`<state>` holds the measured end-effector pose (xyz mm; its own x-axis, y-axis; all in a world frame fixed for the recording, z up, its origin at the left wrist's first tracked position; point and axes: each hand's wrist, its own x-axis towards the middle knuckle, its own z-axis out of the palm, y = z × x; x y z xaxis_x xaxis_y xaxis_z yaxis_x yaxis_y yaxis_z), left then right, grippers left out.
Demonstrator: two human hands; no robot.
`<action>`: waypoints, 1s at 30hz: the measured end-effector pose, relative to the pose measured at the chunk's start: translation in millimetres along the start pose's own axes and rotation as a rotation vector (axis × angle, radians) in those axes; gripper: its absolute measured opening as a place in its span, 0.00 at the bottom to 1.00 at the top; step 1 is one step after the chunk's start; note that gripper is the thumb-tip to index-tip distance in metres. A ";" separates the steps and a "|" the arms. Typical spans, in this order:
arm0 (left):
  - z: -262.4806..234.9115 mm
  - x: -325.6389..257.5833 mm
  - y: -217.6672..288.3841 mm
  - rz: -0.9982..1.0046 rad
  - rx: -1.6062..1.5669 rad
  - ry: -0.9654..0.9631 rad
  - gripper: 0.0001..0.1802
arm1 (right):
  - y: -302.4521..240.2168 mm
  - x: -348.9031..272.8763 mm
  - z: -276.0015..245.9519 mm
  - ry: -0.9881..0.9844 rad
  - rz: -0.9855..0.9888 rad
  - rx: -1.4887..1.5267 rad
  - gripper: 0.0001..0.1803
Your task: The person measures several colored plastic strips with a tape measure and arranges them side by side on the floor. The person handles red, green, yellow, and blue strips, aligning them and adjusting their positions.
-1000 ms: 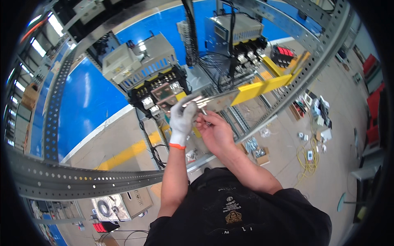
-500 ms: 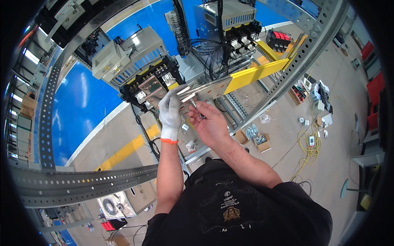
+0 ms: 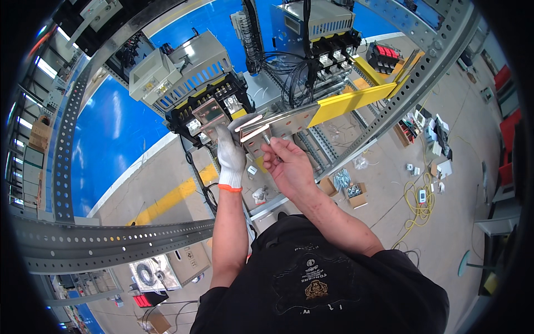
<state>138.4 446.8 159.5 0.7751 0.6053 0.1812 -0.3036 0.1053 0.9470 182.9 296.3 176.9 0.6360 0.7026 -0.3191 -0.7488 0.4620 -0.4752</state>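
One left hand [image 3: 230,155], in a white knitted glove with an orange cuff, is resting at the bare left ends of flat silver metal bars [image 3: 289,123]; its fingers are partly hiding behind them, so whether they are gripping cannot be told. One bare right hand [image 3: 292,166] is pinching a small silver metal bolt [image 3: 267,136] between thumb and fingertips, just at the near side of the bars' ends. One flat yellow sleeve [image 3: 350,106] is covering the bars' right stretch, which is slanting up toward a grey perforated steel rail [image 3: 410,108]. One box-shaped beige unit with a black terminal block [image 3: 194,64] is standing beyond the left hand. One bundle of thin black cables [image 3: 295,83] is hanging beyond the bars. One open brown cardboard box [image 3: 359,199] and one loosely coiled yellow cable [image 3: 413,214] are lying on the floor at right.
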 end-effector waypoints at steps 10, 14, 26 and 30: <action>0.3 -2.7 1.5 0.247 0.196 -0.147 0.36 | 1.9 1.7 -5.4 -0.028 -0.101 -0.322 0.09; 3.0 -2.9 7.4 0.107 0.171 -0.100 0.30 | 0.8 6.2 -11.3 -0.066 -0.201 -0.498 0.10; 6.0 -2.1 28.1 0.029 0.273 -0.105 0.30 | -13.5 11.2 -16.5 -0.130 -0.635 -1.051 0.13; 5.6 -1.0 30.4 0.098 0.330 -0.097 0.29 | -22.3 11.2 -13.2 -0.157 -0.693 -1.192 0.13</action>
<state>131.5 445.0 189.6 0.8053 0.5202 0.2843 -0.1956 -0.2196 0.9558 209.2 286.7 173.1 0.7216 0.6119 0.3239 0.3678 0.0575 -0.9281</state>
